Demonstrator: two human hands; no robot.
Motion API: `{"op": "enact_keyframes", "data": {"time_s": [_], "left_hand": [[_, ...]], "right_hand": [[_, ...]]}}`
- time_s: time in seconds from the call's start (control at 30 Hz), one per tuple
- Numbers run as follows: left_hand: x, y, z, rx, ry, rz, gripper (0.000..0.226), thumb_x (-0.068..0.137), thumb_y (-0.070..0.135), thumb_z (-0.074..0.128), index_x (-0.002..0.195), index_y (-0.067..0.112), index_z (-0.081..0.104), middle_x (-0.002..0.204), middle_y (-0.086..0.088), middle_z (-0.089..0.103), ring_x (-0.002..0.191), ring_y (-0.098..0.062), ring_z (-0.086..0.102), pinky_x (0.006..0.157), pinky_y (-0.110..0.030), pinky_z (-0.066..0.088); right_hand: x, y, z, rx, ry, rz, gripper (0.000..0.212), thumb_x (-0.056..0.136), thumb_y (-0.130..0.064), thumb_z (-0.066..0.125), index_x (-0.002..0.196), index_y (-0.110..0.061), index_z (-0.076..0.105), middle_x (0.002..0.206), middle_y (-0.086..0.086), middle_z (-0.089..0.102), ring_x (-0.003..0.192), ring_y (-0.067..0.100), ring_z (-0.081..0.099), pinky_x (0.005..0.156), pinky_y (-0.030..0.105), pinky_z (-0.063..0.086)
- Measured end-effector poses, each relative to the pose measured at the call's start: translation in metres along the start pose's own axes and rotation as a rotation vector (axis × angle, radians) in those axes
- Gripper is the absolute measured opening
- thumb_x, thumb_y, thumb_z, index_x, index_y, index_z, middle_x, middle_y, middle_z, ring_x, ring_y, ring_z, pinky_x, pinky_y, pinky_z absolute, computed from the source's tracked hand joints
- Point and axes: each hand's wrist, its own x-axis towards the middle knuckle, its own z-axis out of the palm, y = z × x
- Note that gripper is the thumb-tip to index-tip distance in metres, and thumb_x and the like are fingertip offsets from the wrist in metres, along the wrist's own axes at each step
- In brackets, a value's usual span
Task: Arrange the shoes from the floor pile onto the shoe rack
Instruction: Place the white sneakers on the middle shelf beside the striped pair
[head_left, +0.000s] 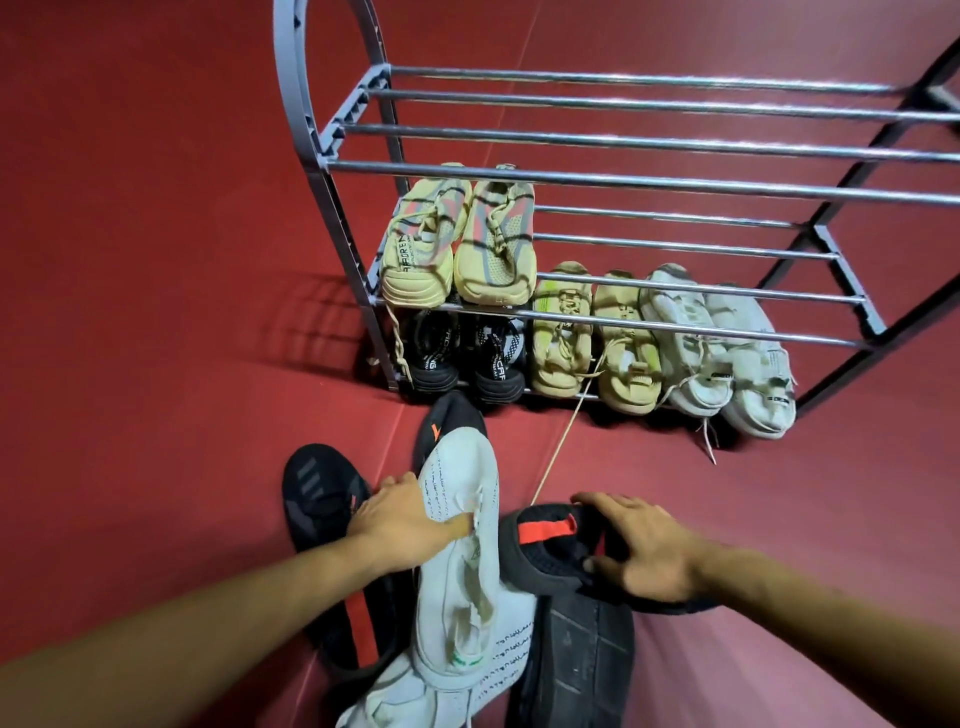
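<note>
- Floor pile (467, 597) at the near edge, under both hands: a white shoe (460, 545) on top, black shoes around it, one more white shoe (415, 696) at the bottom edge
- Left hand (400, 519) lies on the white shoe's side, thumb across its upper, fingers curled round the far edge; looks clamped on it, not yet lifted
- Right hand (644, 545) grips the collar of a black shoe (561, 545) with a red heel tab, thumb inside the opening, fingers over the rim
- Left of the white shoe, a black striped shoe (317, 493) on the floor; another black toe (452, 415) pokes out behind; a black sole (576, 665) lies turned up near the right hand
- Rack (623, 176) stands just beyond the pile, three tiers of bars
- Bottom tier full: black pair (462, 353), tan pair (592, 338), white pair (722, 348)
- Middle tier: one yellow pair (457, 244) at the left end, rest bare
- Top tier bare
- Judgement: four pairs placed, roughly six shoes left on the floor; a bit past halfway
- Loose lace (561, 447) trails from the tan pair to the pile; could snag on a lift
</note>
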Motion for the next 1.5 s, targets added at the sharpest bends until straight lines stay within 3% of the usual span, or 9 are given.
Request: {"op": "enact_keyframes", "data": {"time_s": [0.23,0.47,0.63,0.73,0.87,0.97,1.07,1.17,1.5], "left_hand": [[0.0,0.015,-0.01,-0.145,0.087,-0.008,0.061,0.079,0.049,0.073,0.122,0.013,0.05,0.124,-0.006,0.06,0.116,-0.03,0.058,0.083,-0.035,0.047],[0.008,0.016,-0.025,-0.379,0.244,0.03,0.029,0.093,0.029,0.065,0.117,0.014,0.057,0.116,-0.008,0.065,0.105,-0.032,0.06,0.084,-0.039,0.049],[0.022,-0.002,-0.046,-0.553,0.314,-0.075,0.021,0.091,0.023,0.066,0.108,0.011,0.064,0.108,-0.011,0.069,0.098,-0.034,0.064,0.083,-0.041,0.052],[0.024,-0.019,-0.042,-0.594,0.309,-0.151,0.019,0.089,0.021,0.065,0.106,0.012,0.064,0.103,-0.012,0.07,0.093,-0.035,0.065,0.081,-0.042,0.055],[0.022,-0.03,-0.035,-0.606,0.294,-0.186,0.012,0.091,0.016,0.06,0.101,0.011,0.061,0.104,-0.015,0.068,0.094,-0.038,0.063,0.082,-0.042,0.054],[0.022,-0.027,-0.035,-0.596,0.295,-0.16,0.008,0.091,0.015,0.06,0.099,0.013,0.061,0.103,-0.015,0.068,0.094,-0.038,0.064,0.081,-0.041,0.053],[0.023,-0.022,-0.035,-0.612,0.289,-0.158,0.021,0.094,0.018,0.059,0.113,0.011,0.061,0.106,-0.013,0.066,0.094,-0.035,0.062,0.076,-0.036,0.051],[0.025,-0.021,-0.034,-0.644,0.281,-0.172,0.021,0.094,0.018,0.059,0.113,0.011,0.061,0.106,-0.013,0.067,0.095,-0.035,0.063,0.077,-0.037,0.053],[0.028,-0.044,-0.041,-0.833,0.231,-0.263,0.019,0.093,0.014,0.063,0.106,0.001,0.066,0.104,-0.014,0.069,0.094,-0.034,0.065,0.078,-0.039,0.051]], "right_hand": [[-0.005,0.008,-0.031,-0.288,-0.093,0.048,0.033,0.087,-0.036,0.052,0.116,-0.026,0.062,0.114,0.004,0.07,0.109,0.029,0.064,0.09,0.035,0.05],[-0.015,0.003,-0.027,-0.495,-0.104,0.085,0.045,0.088,-0.033,0.048,0.132,-0.029,0.056,0.129,0.004,0.061,0.119,0.029,0.06,0.097,0.04,0.047],[-0.023,-0.06,-0.028,-0.493,0.236,-0.205,0.04,0.08,-0.032,0.056,0.118,-0.018,0.057,0.115,0.006,0.058,0.11,0.03,0.055,0.089,0.041,0.044],[-0.029,-0.107,0.007,-0.338,0.197,-0.492,0.031,0.079,-0.035,0.053,0.103,-0.016,0.059,0.099,0.007,0.061,0.096,0.03,0.055,0.086,0.043,0.05],[-0.026,-0.141,0.062,-0.565,-0.031,-0.613,0.089,0.076,-0.028,0.07,0.152,-0.012,0.027,0.144,0.016,0.046,0.125,0.031,0.043,0.102,0.041,0.042],[-0.018,-0.135,0.094,-0.77,0.07,-0.633,0.058,0.093,-0.022,0.03,0.151,-0.019,0.037,0.128,0.003,0.06,0.107,0.021,0.057,0.087,0.029,0.048],[-0.013,-0.129,0.111,-0.777,0.216,-0.684,0.036,0.1,-0.018,0.035,0.12,-0.024,0.063,0.095,-0.005,0.062,0.082,0.018,0.054,0.073,0.031,0.039],[-0.017,-0.132,0.101,-0.804,0.404,-0.757,0.026,0.093,-0.016,0.037,0.103,-0.023,0.06,0.088,-0.003,0.058,0.075,0.02,0.049,0.071,0.034,0.038],[-0.077,-0.142,0.036,-0.528,0.743,-0.893,0.027,0.1,-0.018,0.047,0.103,-0.041,0.061,0.098,-0.009,0.058,0.099,0.018,0.062,0.075,0.03,0.048]]}}
